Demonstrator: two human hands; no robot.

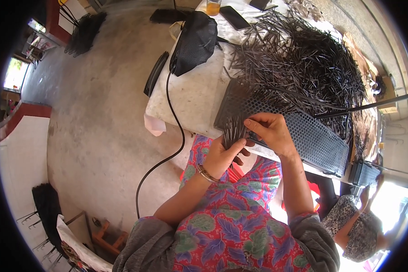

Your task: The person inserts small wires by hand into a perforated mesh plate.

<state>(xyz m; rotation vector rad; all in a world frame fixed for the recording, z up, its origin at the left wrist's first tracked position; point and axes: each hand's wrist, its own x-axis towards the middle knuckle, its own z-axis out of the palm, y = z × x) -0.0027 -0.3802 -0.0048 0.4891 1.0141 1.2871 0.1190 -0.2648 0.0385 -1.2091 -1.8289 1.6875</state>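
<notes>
Rods [233,131], thin dark ones, sit as a bundle in the left hand [222,156], fingers wrapped around the lower ends so the tops fan out right at the near edge of the perforated black tray [303,136]. The right hand [269,131] is curled over the tray's edge, fingertips pinched narrow at the top of the bundle, looks like it's on one or two rods, though I can't tell exactly how many.

Stuff that could go sideways, imo:

- The bundle is loose and fanned. If the left hand relaxes a bit, rods probably slide out and drop onto the lap or the floor, since the hands hang past the tabletop [190,95] edge.
- The tray sits right at that edge too, partly overhanging from the look of it. Pushing down on the near side could tip it.
- The big heap [299,63] of rods behind crowds the tray, so strays could roll onto the holes and get in the way.
- The black cable [172,122] dangles off the tabletop beside the left arm, easy to snag with an elbow.
</notes>
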